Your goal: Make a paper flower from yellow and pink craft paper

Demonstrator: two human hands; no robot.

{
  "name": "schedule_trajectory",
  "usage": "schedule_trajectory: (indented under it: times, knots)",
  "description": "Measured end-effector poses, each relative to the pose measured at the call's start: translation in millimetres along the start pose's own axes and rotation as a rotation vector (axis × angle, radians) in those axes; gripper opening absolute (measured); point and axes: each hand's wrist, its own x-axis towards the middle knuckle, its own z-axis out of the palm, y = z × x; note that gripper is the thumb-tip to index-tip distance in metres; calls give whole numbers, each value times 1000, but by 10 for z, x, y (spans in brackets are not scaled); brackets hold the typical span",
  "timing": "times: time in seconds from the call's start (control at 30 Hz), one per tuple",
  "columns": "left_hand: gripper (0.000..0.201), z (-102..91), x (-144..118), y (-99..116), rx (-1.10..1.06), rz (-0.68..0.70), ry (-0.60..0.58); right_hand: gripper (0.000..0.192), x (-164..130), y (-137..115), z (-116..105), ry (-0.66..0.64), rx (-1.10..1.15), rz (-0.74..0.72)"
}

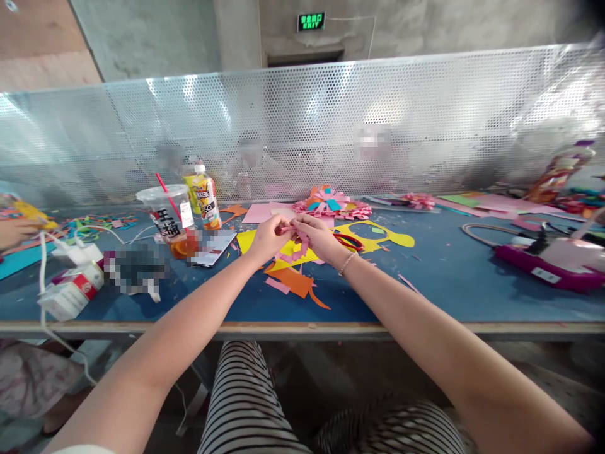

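Note:
Over the middle of the blue table (227, 296), my left hand (270, 238) and my right hand (317, 236) meet at the fingertips. Both are closed, pinching a pink paper strip (299, 252) that hangs down in a curl with a notched edge. Yellow paper (248, 241) lies under the hands, and an orange paper scrap (295, 282) is nearer the table edge. Red-handled scissors (348, 242) rest beside my right hand, partly hidden by it. Behind the hands sits a pile of pink fringed paper flowers (326, 203) with blue and orange bits.
At left stand a plastic drink cup (163, 214) with a red straw and a juice bottle (208, 198). A white box (70, 293) and cables lie further left, near another person's hand (19, 233). A purple power strip (543, 268) is at right. A perforated metal screen (307, 126) closes the back.

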Motion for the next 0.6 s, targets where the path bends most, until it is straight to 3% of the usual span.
schedule_trajectory:
  times: [0.3,0.6]
  knots:
    - [5,15,5,-31,43,-1,-1,21,11,51,-7,-26,-25,-8]
    - [4,13,-25,78,65,6,29,23,8,35,-1,-77,51,-7]
